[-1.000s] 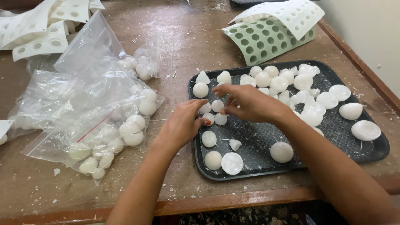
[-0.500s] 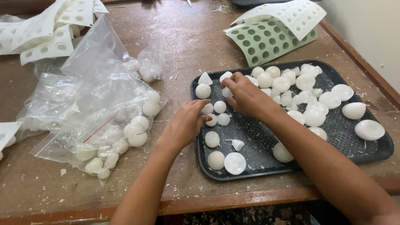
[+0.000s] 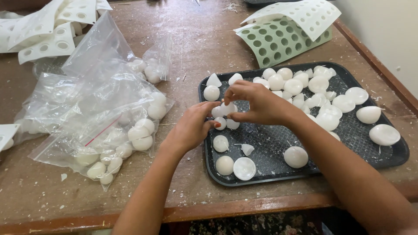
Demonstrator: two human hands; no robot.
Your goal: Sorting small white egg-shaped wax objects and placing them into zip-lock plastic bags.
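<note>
Head view, nearest first: I see the wooden desk (image 3: 196,200) edge, dusted with white flakes. Above it, my left hand (image 3: 191,128) and right hand (image 3: 257,104) meet over the black tray (image 3: 392,156). Both grips are closed on one small white dome piece (image 3: 227,109), pinched between fingertips just above the tray's left part. More white domes and half shells lie loose on the tray, most heaped at its far side. Left of the tray, clear plastic bags (image 3: 96,113) hold more white pieces; one has a red seal strip. Farther back, a green perforated mould sheet (image 3: 278,43) lies under a white one (image 3: 300,15). White mould sheets (image 3: 52,30) sit far left. A pale wall borders the right side.
</note>
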